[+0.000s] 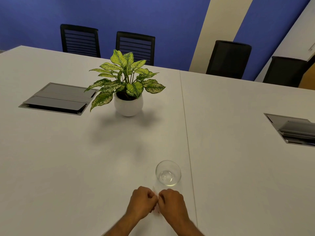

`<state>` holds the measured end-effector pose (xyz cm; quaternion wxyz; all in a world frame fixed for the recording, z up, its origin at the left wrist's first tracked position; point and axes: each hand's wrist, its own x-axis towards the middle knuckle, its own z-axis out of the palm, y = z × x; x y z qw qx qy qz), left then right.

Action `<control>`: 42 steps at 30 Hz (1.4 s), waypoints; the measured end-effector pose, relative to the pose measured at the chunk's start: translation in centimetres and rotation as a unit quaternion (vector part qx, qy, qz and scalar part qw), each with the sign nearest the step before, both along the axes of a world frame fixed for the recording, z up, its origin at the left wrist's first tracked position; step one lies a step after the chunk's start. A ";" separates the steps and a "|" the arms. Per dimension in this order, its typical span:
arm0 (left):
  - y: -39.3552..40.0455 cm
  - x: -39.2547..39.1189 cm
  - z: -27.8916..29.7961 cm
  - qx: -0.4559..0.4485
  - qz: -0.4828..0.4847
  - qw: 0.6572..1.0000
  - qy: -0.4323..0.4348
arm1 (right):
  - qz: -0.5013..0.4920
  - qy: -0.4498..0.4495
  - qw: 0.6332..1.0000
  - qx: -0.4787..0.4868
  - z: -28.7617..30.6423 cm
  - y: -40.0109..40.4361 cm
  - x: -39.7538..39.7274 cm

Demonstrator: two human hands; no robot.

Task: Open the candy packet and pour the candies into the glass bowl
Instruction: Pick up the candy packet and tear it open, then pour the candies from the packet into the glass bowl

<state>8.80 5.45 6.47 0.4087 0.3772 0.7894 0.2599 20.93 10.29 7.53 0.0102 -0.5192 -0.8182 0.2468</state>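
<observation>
Both hands sit low in the centre of the frame, knuckles up and fingers curled closed, pinching a pale candy packet (156,210) between them; the left hand (142,202) and the right hand (171,203) almost touch, and only slivers of the wrapper show in the gap and just below it, too blurred and small to tell whether it is torn. Bare forearms run down to the bottom edge. Just above the right hand, slightly to its right, stands the glass bowl (168,172), clear, upright and holding nothing, resting on the white table (68,167) close to the seam where two tabletop panels meet. Higher, in the middle of the frame, a potted plant (127,86) with speckled green leaves rises from a round white pot. To its left a grey cable hatch (58,98) is set into the tabletop, and a second hatch (294,130) lies at the right edge. Along the table's far side, in the upper part of the frame, four black chairs (135,46) stand before a blue wall (153,14) crossed by a cream diagonal band.
</observation>
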 end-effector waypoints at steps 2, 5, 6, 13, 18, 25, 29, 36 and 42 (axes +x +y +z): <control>0.0 0.1 0.2 -0.011 -0.015 1.000 0.017 | 0.006 -0.022 1.000 0.013 0.1 0.2 0.2; -0.1 0.3 0.5 -0.023 -0.029 0.998 0.051 | 0.002 -0.040 0.999 0.032 0.8 0.5 0.6; -0.1 0.4 0.5 -0.022 -0.032 0.997 0.068 | 0.000 -0.038 0.999 0.038 1.0 0.5 0.8; 0.5 0.5 0.8 0.000 -0.065 0.992 0.109 | 0.005 -0.013 1.000 -0.022 1.2 0.0 0.3; 0.3 -0.3 0.7 0.000 -0.105 0.981 0.161 | -0.026 -0.067 0.997 -0.031 1.2 0.5 -0.1; 0.0 -1.4 0.3 0.041 -0.131 0.974 0.178 | -0.015 -0.084 0.995 -0.047 2.2 0.8 -0.3; -1.1 -2.9 -1.5 0.035 -0.149 0.987 0.049 | -0.028 -0.076 0.996 -0.047 2.7 1.4 -0.1; -0.8 -2.1 -3.3 0.033 -0.208 0.976 -0.050 | -0.035 -0.056 0.996 -0.055 4.1 1.7 -0.4; 0.8 -1.1 -3.0 0.075 -0.161 0.983 0.039 | -0.033 -0.023 0.995 -0.093 5.7 1.9 -0.5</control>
